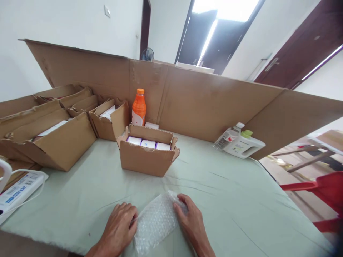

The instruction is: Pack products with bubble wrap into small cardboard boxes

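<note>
A piece of clear bubble wrap (pixel 157 220) lies on the green-covered table in front of me, between my hands. My left hand (pixel 119 223) is closed at its left edge, fingers curled, with the wrap pinched near the thumb. On the opposite side, my right hand (pixel 190 217) grips the upper right end of the wrap between thumb and fingers. Whether anything is inside the wrap cannot be made out. Just beyond it stands an open cardboard box (pixel 146 160) holding several white packs with purple edges (pixel 148 144).
More open cardboard boxes (pixel 72 142) crowd the left side. A white power strip (pixel 20 192) lies at the near left. An orange bottle (pixel 139 107), a clear bottle (pixel 227 136) and a white jug (pixel 242 145) stand by the cardboard wall (pixel 203 103). A red chair (pixel 327 192) is off the right edge.
</note>
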The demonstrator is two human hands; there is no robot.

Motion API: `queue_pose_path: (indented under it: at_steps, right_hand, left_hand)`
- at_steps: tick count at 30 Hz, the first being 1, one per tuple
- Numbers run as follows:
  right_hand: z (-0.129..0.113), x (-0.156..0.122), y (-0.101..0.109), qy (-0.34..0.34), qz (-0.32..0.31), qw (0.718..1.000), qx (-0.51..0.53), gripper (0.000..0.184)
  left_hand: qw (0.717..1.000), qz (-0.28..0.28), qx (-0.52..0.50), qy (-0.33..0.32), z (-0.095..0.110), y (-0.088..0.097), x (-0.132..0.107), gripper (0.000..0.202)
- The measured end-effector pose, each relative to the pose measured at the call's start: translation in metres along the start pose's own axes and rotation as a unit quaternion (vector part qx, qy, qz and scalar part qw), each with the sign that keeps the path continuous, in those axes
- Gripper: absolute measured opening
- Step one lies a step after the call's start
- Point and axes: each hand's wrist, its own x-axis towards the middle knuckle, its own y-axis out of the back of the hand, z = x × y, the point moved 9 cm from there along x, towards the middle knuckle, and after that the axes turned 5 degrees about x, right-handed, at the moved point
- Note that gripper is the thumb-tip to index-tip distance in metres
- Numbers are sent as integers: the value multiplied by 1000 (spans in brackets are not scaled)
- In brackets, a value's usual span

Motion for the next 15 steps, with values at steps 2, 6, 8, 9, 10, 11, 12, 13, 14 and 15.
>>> queue_pose_path:
  at_steps: [2, 6, 8, 9, 10, 11, 12, 13, 14, 15]
  right_hand:
    - [4, -8, -2, -26, -25, 998, 47, 40]
    - [11, -24, -2, -66, -39, 993, 87, 62]
    - [17, -30, 4, -79, -11, 993, 90, 65]
    - [20, -32, 6, -81, -2, 992, 95, 65]
    - [21, -33, 8, -79, 1, 992, 103, 64]
    - [21, -34, 10, -75, 3, 991, 115, 61]
    - [20, -33, 11, -69, 0, 989, 128, 57]
    - [17, -33, 11, -59, -10, 988, 140, 52]
    - [13, -31, 11, -45, -28, 987, 149, 46]
    - [7, -30, 10, -31, -50, 986, 154, 41]
  left_hand:
    - [994, 47, -93, 30, -11, 4, -1, 17]
    - [947, 86, -292, 106, -38, -13, -15, 65]
    - [936, 86, -325, 103, -42, -26, -24, 74]
    - [937, 88, -327, 88, -42, -32, -28, 74]
    - [940, 92, -323, 66, -40, -36, -31, 71]
    - [945, 94, -312, 39, -37, -39, -33, 66]
    - [950, 92, -297, 10, -34, -43, -34, 59]
    - [957, 86, -277, -20, -29, -46, -33, 52]
    - [963, 73, -254, -50, -24, -48, -32, 46]
    - [968, 54, -233, -77, -19, -49, -30, 42]
